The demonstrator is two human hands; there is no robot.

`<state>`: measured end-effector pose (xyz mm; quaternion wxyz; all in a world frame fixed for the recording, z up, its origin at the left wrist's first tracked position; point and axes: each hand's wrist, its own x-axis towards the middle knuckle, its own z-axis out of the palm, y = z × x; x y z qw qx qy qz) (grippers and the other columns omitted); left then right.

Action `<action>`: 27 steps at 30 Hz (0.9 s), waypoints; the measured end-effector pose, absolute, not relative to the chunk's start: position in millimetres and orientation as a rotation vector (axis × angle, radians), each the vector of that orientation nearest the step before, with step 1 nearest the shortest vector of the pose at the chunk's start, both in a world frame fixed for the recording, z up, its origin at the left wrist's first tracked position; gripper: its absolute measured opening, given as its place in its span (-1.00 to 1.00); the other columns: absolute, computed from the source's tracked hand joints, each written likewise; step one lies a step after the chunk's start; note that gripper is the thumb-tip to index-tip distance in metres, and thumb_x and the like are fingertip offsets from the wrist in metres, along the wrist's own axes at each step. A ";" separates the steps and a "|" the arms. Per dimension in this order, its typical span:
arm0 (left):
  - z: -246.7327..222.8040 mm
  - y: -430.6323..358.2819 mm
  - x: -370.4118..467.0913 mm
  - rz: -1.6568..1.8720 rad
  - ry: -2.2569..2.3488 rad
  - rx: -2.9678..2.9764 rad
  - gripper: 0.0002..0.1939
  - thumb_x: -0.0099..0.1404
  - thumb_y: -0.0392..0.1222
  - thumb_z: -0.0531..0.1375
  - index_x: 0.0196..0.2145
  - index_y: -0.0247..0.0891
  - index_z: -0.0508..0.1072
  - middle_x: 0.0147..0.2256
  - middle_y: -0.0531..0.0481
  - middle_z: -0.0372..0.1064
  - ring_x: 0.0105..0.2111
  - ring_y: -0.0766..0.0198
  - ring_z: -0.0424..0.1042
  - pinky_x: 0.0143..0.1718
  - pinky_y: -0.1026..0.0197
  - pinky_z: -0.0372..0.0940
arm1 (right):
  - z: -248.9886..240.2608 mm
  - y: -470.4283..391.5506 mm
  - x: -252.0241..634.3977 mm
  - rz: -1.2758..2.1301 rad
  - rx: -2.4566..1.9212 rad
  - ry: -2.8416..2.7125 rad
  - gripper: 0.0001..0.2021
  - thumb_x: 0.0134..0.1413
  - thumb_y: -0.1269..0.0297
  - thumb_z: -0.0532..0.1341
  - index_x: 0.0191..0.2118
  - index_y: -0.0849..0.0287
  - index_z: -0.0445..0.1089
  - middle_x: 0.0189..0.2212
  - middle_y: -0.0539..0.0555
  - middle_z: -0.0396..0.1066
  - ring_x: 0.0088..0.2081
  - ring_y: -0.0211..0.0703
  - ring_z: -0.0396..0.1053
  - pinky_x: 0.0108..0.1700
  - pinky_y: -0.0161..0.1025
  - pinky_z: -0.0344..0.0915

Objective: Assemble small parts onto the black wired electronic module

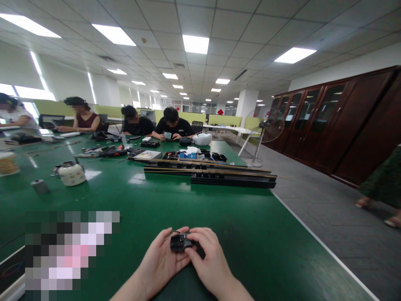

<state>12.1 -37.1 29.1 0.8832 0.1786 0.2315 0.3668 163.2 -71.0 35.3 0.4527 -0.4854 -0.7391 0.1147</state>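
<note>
A small black plastic part (178, 243) with a short thin wire at its top is held between my two hands, above the near edge of the green table. My left hand (164, 253) cradles it from the left and below, palm up, with the fingers curled behind it. From the right, my right hand (208, 253) pinches the part's right end between thumb and fingers. Small fittings show on its upper face, too small to name. My fingers cover its right end and underside.
Long black rails (233, 180) with thin brass-coloured rods lie across the green table (150, 205). A white pot-shaped container (72, 173) and a grey cylinder (40, 187) stand left. Tools (112, 152) lie farther back, where several people sit. A fan (261, 133) stands right; someone is at the far right.
</note>
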 end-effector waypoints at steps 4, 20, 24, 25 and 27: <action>29.0 -35.4 12.7 0.779 0.525 0.373 -0.70 0.18 -0.10 0.05 -0.20 -0.31 0.37 -0.34 -0.14 0.47 -0.39 0.18 0.46 -0.21 0.11 0.23 | 31.7 -68.2 166.0 0.248 -1.209 -1.803 -0.82 -0.04 0.45 0.16 -0.26 0.10 0.34 -0.28 0.04 0.41 -0.19 -0.16 0.32 -0.11 -0.18 0.24; 32.3 -35.8 13.6 0.772 0.571 0.420 -0.58 0.18 -0.06 0.05 -0.04 -0.30 0.18 -0.19 -0.28 0.41 -0.30 0.07 0.47 -0.27 0.13 0.26 | 15.2 -56.8 177.8 0.151 -1.433 -1.433 -0.77 0.07 0.33 0.06 -0.14 0.15 0.32 -0.20 0.13 0.38 -0.13 -0.10 0.32 -0.10 -0.15 0.27; 33.4 -37.1 13.0 0.775 0.561 0.420 -0.57 0.17 -0.07 0.05 -0.03 -0.31 0.17 -0.21 -0.27 0.42 -0.29 0.07 0.46 -0.26 0.13 0.26 | 14.9 -55.3 180.8 0.166 -1.445 -1.380 -0.77 0.07 0.32 0.06 -0.14 0.17 0.32 -0.19 0.14 0.37 -0.12 -0.09 0.31 -0.08 -0.14 0.25; 33.5 -37.3 12.7 0.775 0.562 0.419 -0.57 0.17 -0.07 0.05 -0.03 -0.31 0.17 -0.21 -0.27 0.42 -0.29 0.07 0.46 -0.26 0.12 0.26 | 14.9 -55.0 181.4 0.172 -1.444 -1.376 -0.77 0.08 0.31 0.06 -0.14 0.16 0.31 -0.18 0.14 0.37 -0.12 -0.09 0.31 -0.07 -0.14 0.25; 33.3 -37.4 12.3 0.775 0.564 0.417 -0.57 0.17 -0.06 0.05 -0.03 -0.32 0.17 -0.20 -0.28 0.41 -0.30 0.07 0.46 -0.26 0.12 0.25 | 14.8 -54.5 182.7 0.175 -1.437 -1.369 -0.78 0.08 0.31 0.05 -0.14 0.16 0.31 -0.18 0.14 0.36 -0.11 -0.09 0.30 -0.06 -0.13 0.23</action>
